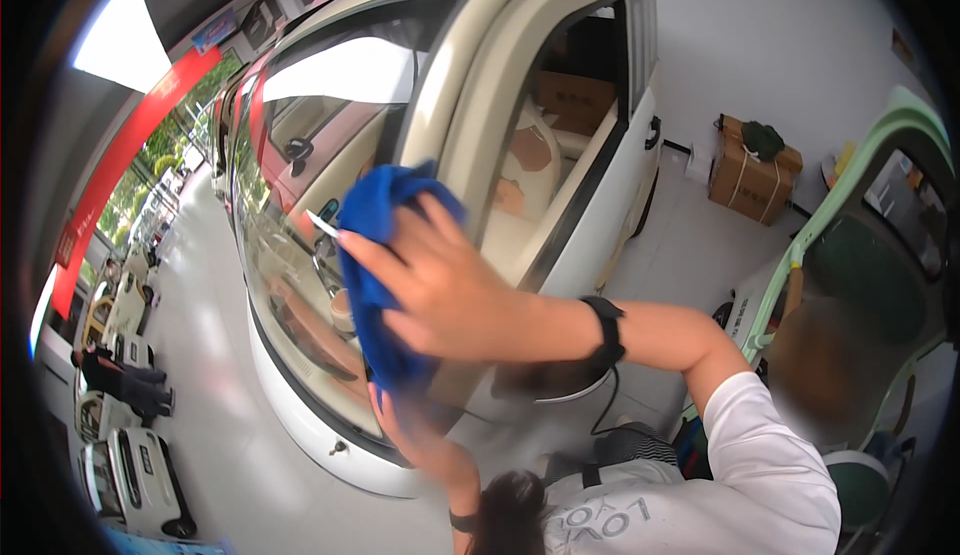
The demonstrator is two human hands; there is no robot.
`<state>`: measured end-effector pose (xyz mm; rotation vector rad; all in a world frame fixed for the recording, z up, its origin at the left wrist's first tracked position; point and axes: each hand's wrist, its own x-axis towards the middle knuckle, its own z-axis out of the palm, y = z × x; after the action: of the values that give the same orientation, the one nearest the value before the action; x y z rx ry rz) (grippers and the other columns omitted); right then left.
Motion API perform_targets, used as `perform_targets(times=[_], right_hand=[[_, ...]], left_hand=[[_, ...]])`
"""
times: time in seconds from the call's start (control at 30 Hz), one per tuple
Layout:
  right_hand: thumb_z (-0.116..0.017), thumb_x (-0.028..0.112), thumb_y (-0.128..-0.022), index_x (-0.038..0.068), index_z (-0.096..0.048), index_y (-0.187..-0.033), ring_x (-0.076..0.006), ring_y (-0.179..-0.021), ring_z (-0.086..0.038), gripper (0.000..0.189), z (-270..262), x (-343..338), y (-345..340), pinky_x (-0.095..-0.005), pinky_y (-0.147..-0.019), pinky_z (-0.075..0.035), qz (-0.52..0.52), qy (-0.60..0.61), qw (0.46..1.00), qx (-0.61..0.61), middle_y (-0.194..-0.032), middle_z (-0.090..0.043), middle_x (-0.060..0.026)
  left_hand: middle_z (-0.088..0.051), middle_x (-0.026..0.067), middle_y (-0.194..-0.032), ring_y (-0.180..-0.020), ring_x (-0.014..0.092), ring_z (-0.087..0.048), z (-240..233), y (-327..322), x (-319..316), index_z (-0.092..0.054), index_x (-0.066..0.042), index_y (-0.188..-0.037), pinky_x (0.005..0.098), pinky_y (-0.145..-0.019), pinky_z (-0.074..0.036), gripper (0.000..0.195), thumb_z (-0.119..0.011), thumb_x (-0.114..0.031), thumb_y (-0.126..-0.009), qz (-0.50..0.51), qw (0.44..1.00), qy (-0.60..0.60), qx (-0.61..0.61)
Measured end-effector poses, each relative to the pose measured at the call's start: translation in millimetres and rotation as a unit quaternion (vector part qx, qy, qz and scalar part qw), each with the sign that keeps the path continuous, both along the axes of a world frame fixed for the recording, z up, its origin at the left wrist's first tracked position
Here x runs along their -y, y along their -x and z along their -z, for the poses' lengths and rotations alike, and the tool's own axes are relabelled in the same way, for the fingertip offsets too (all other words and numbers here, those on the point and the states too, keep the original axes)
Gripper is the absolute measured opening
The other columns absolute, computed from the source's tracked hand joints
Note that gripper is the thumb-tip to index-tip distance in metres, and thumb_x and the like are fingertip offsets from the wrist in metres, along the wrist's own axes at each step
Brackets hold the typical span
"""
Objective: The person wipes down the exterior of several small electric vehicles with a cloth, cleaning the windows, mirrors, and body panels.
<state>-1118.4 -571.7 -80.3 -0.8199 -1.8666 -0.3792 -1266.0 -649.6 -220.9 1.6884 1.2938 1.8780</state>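
My right hand (pixel 442 277), with a black band on its wrist, holds a bunched blue cloth (pixel 367 262) against the side edge of a car's windshield (pixel 289 180). By its index finger a thin white strip (pixel 322 223) sticks out; what it is cannot be made out. Lower down, my left hand (pixel 424 442) is blurred by motion. The cloth's lower end runs into it, between its fingers and palm, near the base of the glass. The small car (pixel 450 97) has a cream roof and pillars and white lower panels.
A washer nozzle (pixel 339 448) stands up below the windshield. Right of me is a light green car body (pixel 780 285) with its door or hatch raised. Cardboard boxes (pixel 754 180) sit by the wall. A person (pixel 127 382) stands far left beside parked cars (pixel 139 472).
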Motion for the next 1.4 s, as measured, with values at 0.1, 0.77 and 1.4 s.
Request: perform_targets(times=[0.1, 0.77, 1.4], right_hand=[[-0.065, 0.036, -0.078, -0.010, -0.053, -0.127, -0.0397, -0.113, -0.050, 0.068, -4, -40, 12, -0.0597, -0.108, -0.025, 0.064, -0.046, 0.996, 0.046, -0.110, -0.058, -0.0263], [-0.061, 0.030, -0.080, 0.014, -0.060, -0.118, -0.0225, -0.112, -0.058, 0.042, -79, -173, -199, -0.0426, -0.110, -0.030, -0.034, -0.251, 0.967, -0.012, -0.108, -0.065, -0.0068], [-0.054, 0.044, -0.084, 0.010, -0.061, -0.126, -0.0237, -0.113, -0.059, 0.055, -88, -212, -224, -0.0480, -0.118, -0.018, -0.172, -0.304, 0.932, 0.095, -0.114, -0.067, -0.0061]], left_hand=[[-0.025, 0.0261, -0.155, -0.141, 0.043, -0.027, -4, -14, -38, -0.030, 0.004, -0.147, 0.0484, -0.115, -0.021, 0.050, -0.041, -0.018, -0.103, -0.112, 0.963, 0.010, -0.245], [-0.010, 0.0359, -0.154, -0.138, 0.052, -0.023, -124, -183, -102, -0.013, -0.001, -0.154, 0.0524, -0.114, -0.021, 0.084, -0.055, -0.044, -0.096, -0.312, 0.813, -0.011, -0.492], [-0.023, 0.0311, -0.154, -0.141, 0.047, -0.025, -103, -248, -112, -0.025, -0.001, -0.152, 0.0483, -0.115, -0.023, 0.076, -0.058, -0.037, -0.094, -0.392, 0.825, 0.021, -0.407]])
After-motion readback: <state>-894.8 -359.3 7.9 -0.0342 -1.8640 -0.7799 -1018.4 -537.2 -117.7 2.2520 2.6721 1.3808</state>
